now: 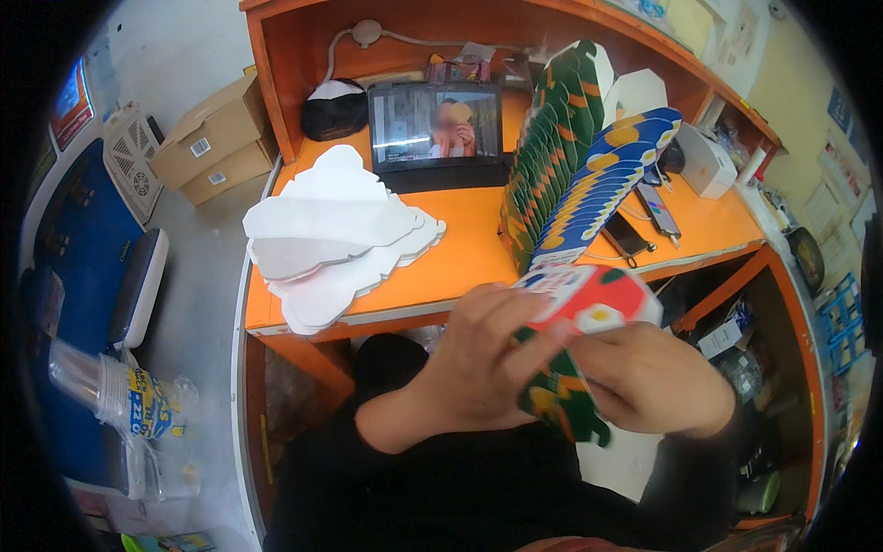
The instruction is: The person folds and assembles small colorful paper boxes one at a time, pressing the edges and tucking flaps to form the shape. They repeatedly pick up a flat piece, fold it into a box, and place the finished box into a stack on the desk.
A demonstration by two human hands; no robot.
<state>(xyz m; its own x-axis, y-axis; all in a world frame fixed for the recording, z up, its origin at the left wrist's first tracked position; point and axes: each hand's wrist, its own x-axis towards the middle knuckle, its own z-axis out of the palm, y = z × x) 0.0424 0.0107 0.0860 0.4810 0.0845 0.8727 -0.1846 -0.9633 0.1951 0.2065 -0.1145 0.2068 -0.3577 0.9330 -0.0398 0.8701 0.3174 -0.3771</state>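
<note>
Both hands pinch one flat printed red-and-green cardboard blank: left hand closed along its top edge, right hand clamping underneath, steadying it just below the orange desk.

Bright even light, hands motion-blurred (fisheye rim black, edges bent).

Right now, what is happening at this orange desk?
A person sits at the orange desk and holds a printed cardboard cutout, red and green, in both hands: left hand and right hand. On the desk a pile of white blank cutouts lies to the left, and rows of green and blue printed cutouts stand to the right. A tablet plays behind.
</note>
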